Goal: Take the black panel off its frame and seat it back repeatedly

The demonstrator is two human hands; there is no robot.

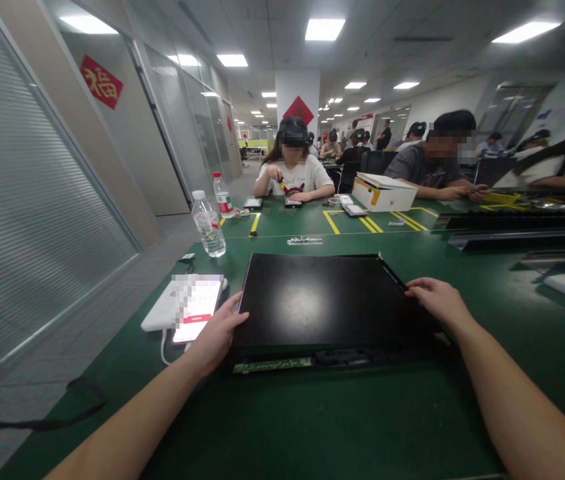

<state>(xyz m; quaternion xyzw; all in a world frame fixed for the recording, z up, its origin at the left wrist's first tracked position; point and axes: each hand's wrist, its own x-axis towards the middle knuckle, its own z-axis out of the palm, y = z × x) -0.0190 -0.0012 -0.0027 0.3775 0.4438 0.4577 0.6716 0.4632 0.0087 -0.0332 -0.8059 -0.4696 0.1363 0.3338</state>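
Observation:
A flat black panel (312, 300) lies on the green table, its surface reflecting a ceiling light. Along its near edge a green circuit board (272, 365) shows beside dark parts. My left hand (220, 330) grips the panel's left edge, thumb on top and fingers partly hidden at the side. At the right side, my right hand (432, 297) pinches a thin black frame strip (392, 272) that runs along the panel's edge. The far right corner of this strip stands slightly apart from the panel.
Left of the panel are a phone (197, 310), a white box (162, 307) with a cable and two water bottles (209, 227). Across the green table (272, 233) a person (295, 170) works with a tool. A white carton (385, 193) and long black strips (522, 239) lie right.

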